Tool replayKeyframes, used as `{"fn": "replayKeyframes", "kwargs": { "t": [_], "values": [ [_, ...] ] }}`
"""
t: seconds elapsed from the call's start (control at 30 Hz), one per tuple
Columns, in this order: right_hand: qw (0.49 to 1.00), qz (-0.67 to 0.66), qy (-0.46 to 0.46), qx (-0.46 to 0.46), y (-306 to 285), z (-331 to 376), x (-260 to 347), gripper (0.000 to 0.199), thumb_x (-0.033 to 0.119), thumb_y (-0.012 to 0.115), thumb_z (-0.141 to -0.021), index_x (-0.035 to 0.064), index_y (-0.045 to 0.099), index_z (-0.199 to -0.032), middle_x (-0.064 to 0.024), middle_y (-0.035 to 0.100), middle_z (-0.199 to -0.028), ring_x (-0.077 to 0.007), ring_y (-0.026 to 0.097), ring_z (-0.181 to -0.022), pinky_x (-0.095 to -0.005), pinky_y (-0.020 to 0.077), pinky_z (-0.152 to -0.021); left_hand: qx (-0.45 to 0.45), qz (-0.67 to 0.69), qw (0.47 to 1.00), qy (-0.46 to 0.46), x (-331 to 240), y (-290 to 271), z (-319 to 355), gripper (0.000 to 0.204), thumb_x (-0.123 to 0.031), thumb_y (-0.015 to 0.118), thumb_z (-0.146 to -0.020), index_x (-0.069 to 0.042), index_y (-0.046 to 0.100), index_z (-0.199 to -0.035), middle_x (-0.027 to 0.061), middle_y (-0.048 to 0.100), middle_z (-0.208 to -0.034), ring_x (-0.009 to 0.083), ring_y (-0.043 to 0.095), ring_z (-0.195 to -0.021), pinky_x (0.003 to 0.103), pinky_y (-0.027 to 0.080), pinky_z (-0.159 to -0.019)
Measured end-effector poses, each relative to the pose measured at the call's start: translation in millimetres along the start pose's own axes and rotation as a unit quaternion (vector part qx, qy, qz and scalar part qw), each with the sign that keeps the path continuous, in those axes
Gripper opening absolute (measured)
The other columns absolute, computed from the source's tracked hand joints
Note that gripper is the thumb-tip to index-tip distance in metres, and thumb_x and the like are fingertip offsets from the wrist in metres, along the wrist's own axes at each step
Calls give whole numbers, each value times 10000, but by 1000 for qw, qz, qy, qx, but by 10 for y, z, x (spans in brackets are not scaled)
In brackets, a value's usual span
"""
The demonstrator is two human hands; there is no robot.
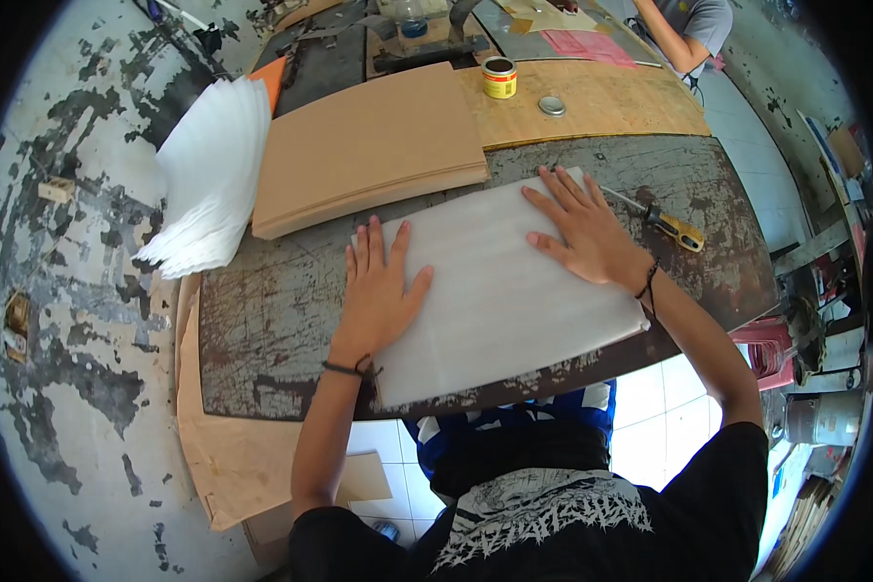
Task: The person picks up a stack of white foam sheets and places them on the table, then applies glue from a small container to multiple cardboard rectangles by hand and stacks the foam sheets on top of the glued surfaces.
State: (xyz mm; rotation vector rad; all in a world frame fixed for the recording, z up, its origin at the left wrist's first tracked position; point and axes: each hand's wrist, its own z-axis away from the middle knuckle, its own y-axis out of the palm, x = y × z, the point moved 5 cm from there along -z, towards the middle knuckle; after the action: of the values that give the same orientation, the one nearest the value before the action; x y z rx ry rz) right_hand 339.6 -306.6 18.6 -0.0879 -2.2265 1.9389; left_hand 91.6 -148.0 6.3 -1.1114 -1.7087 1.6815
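Observation:
A white, slightly see-through foam sheet (500, 301) lies flat near the front edge of the worn dark table. My left hand (378, 296) rests flat on its left side, fingers stretched away from me. On its far right part my right hand (584, 233) lies palm down with fingers spread. Neither hand grips anything. Behind the sheet sits a stack of brown cardboard sheets (369, 141). A fanned pile of white foam sheets (209, 175) leans out past the table's left edge. Just right of my right hand is a screwdriver (674, 228) with a yellow and black handle.
An open yellow tin (500, 78) and its round lid (552, 105) stand on a plywood board (611, 102) at the back. Another person (684, 34) is at the far right. Brown paper (228, 451) hangs below the table's left side. Pink plastic stools (766, 351) stand at right.

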Motion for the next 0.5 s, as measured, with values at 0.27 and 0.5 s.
{"fn": "replayKeyframes", "kwargs": {
  "t": [0.27, 0.5],
  "values": [
    [979, -140, 29, -147, -380, 448, -134, 542, 286, 614, -996, 26, 471, -1450, -271, 477, -1473, -437, 400, -1409, -499, 331, -1165, -88, 91, 987, -100, 167, -354, 352, 726, -460, 601, -982, 43, 439, -1480, 327, 474, -1416, 490, 397, -1370, 524, 305, -1156],
    [974, -156, 90, -138, -340, 786, -278, 502, 231, 680, -949, -76, 554, -1325, -294, 627, -1258, -439, 605, -1159, -460, 477, -1009, -80, 119, 946, -292, 192, -332, 503, 670, -538, 644, -921, 41, 663, -1259, 282, 588, -1255, 445, 599, -1149, 496, 496, -944]
  ]
}}
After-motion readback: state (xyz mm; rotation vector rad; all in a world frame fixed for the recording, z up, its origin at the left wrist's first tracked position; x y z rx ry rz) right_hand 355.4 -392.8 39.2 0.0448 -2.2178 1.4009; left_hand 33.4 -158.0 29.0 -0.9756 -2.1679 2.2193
